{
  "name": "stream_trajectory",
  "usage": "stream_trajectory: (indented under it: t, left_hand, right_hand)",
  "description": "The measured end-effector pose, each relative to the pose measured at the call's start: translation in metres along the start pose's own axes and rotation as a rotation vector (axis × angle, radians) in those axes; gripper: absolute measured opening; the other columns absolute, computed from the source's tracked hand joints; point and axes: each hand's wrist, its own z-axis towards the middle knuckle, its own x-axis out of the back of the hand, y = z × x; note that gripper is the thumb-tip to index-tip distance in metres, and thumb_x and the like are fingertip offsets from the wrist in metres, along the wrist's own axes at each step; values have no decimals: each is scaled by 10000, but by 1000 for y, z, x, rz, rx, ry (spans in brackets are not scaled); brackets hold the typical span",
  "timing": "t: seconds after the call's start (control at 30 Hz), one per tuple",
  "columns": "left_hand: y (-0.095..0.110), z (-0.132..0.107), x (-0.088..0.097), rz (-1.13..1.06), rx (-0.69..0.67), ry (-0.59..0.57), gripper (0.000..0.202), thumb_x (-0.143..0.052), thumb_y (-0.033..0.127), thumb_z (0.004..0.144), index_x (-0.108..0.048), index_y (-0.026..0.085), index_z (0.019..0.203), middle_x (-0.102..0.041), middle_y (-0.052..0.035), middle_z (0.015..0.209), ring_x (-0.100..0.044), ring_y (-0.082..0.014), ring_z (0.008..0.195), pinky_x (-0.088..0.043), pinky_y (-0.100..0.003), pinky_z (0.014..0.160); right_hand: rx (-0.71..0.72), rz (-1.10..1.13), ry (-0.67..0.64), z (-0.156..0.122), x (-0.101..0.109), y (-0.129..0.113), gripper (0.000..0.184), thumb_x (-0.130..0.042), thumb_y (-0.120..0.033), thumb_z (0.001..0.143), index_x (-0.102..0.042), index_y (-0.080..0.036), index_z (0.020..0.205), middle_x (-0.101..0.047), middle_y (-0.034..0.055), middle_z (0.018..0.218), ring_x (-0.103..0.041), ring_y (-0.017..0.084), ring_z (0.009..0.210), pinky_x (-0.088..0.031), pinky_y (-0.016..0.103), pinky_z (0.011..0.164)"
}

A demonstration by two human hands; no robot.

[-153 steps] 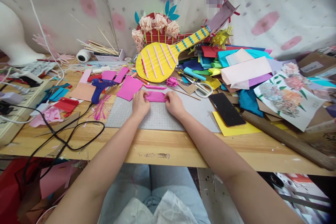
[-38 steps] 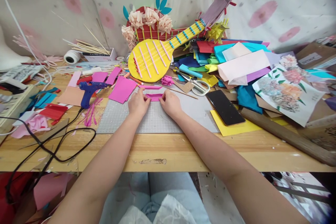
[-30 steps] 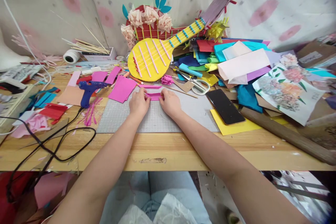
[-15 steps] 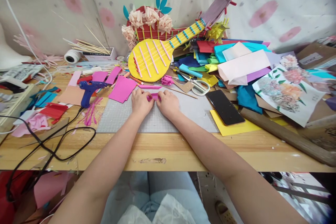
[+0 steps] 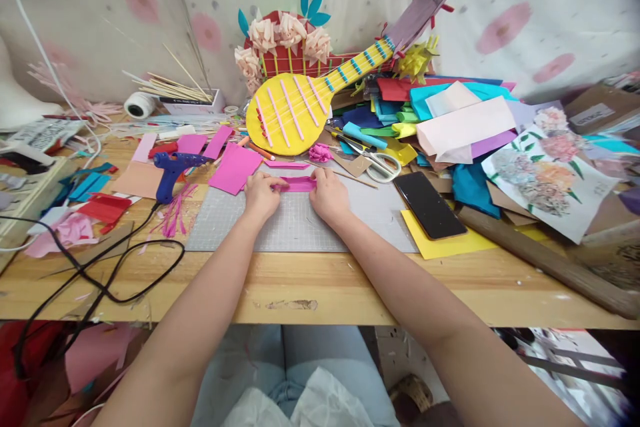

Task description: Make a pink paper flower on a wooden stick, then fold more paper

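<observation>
A narrow folded strip of magenta paper lies across the grey cutting mat. My left hand has its fingers closed on the strip's left end. At the other end, my right hand grips it in the same way, with fingertips partly hidden behind the hand. Just beyond the strip lies another flat magenta paper piece. Square magenta sheets are stacked left of my left hand. A crumpled magenta paper flower rests beyond my right hand.
A yellow paper lute leans at the back. Scissors lie beyond the mat's right side, near a phone. On the left are a blue glue gun and its black cord. Coloured paper piles up at right.
My hands have moved apart along the magenta strip, the left one leftward and the right one rightward. More of the strip now shows between them.
</observation>
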Motion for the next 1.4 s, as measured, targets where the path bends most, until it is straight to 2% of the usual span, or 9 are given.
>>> stream_trajectory:
  t: [0.2, 0.3, 0.47, 0.63, 0.77, 0.97, 1.17, 1.27, 1.4]
  left_hand:
    - [-3, 3, 5, -76, -19, 48, 250, -544, 121, 676, -638, 215, 888, -617, -33, 891, -506, -195, 908, -385, -343, 874]
    - [-4, 7, 4, -47, 6, 98, 196, -511, 208, 753, -625, 203, 913, -628, -50, 939, -505, -206, 944, -363, -359, 906]
    - [-5, 8, 0, 67, 28, 79, 240, -485, 384, 799, -650, 221, 861, -598, -95, 1016, -459, -265, 1051, -338, -413, 916]
    - [0, 5, 2, 48, 4, 55, 200, -555, 408, 747, -621, 222, 774, -607, -61, 976, -479, -251, 1019, -346, -396, 892]
    - [1, 4, 2, -36, -44, 4, 176, -580, 385, 728, -571, 210, 743, -615, -30, 810, -531, -196, 872, -374, -351, 823]
    - [-11, 7, -3, -297, -91, -49, 113, -574, 284, 713, -526, 198, 769, -590, 14, 723, -534, -120, 680, -410, -263, 673]
    - [-15, 8, -1, -349, -117, -100, 83, -548, 239, 718, -526, 196, 786, -592, 10, 760, -550, -119, 723, -436, -260, 701]
    - [-12, 6, 1, -336, -136, -106, 150, -555, 334, 734, -549, 194, 789, -609, -2, 781, -555, -128, 727, -440, -271, 702]
    - [-9, 3, 2, -271, -193, -104, 296, -657, 403, 645, -598, 206, 860, -639, -16, 857, -564, -152, 789, -434, -290, 741]
  right_hand:
    - [44, 187, 87, 8, -9, 14, 338, -471, -126, 691, -531, -162, 1021, -556, 89, 998, -504, 202, 924, -405, 311, 790]
    - [31, 310, 97, 16, -15, 22, 295, -459, -193, 753, -548, -169, 1033, -569, 71, 984, -505, 177, 892, -398, 309, 821]
    - [37, 255, 51, 22, -20, 23, 253, -437, -343, 839, -628, -189, 898, -588, 75, 965, -494, 197, 935, -363, 341, 868]
    - [84, 225, 21, 20, -20, 21, 148, -513, -276, 791, -625, -195, 845, -580, 65, 968, -484, 197, 950, -363, 333, 854]
    - [104, 245, 11, 19, -18, 20, 146, -495, -273, 802, -614, -195, 836, -591, 57, 958, -489, 193, 955, -363, 326, 854]
    - [176, 324, 17, 18, -16, 20, 226, -483, -309, 829, -582, -182, 987, -626, 50, 986, -513, 179, 960, -365, 311, 869]
    - [264, 314, -26, 16, -14, 22, 322, -555, -332, 796, -569, -187, 1084, -625, 53, 1061, -491, 196, 1026, -345, 335, 904]
    - [279, 286, -22, 16, -14, 22, 288, -558, -304, 798, -581, -190, 1062, -624, 56, 1034, -479, 203, 1018, -343, 338, 898]
    - [299, 256, -4, 15, -12, 19, 231, -545, -290, 811, -602, -186, 1009, -624, 56, 989, -476, 200, 979, -346, 325, 884]
